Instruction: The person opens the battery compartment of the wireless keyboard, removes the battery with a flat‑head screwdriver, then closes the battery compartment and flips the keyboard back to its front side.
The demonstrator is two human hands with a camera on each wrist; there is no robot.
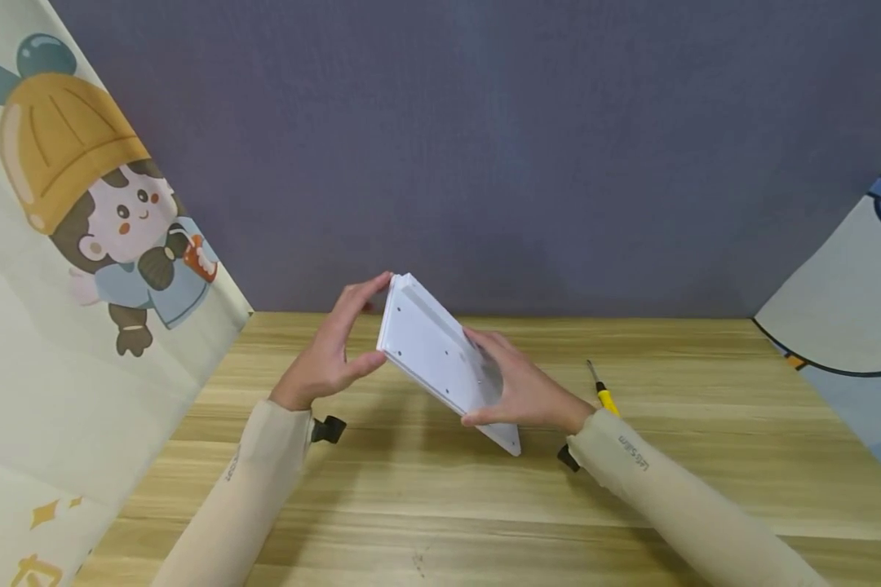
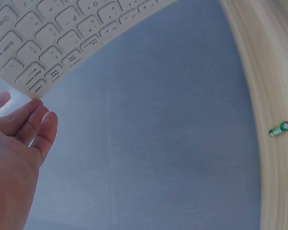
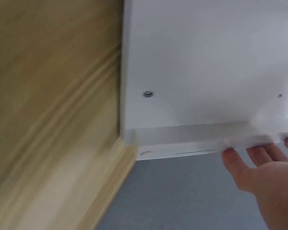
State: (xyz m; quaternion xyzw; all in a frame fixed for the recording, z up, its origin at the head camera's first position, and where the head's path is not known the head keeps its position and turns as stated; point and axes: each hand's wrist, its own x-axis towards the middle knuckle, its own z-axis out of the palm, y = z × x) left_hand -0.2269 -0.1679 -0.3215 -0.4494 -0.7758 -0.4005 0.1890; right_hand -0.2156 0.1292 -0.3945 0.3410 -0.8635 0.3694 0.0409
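A white keyboard (image 1: pixel 433 346) is held tilted over the table, its screw-dotted underside toward the head camera. My right hand (image 1: pixel 517 383) grips it across its width, thumb on the near long edge and fingers at the far one. In the right wrist view those fingers (image 3: pixel 233 163) press along a raised ledge of the underside. My left hand (image 1: pixel 334 350) spans the keyboard's left end, with the thumb at the near corner and the fingers at the far corner. The keys (image 2: pixel 67 28) face the left wrist camera, where the left fingertips (image 2: pixel 36 105) touch a corner.
A screwdriver (image 1: pixel 605 399) with a yellow handle lies on the wooden table (image 1: pixel 705 456), right of the keyboard and partly behind the right forearm. A small green-and-white cylinder (image 2: pixel 279 129) lies on the wood in the left wrist view. A dark grey panel (image 1: pixel 484 163) stands behind the table.
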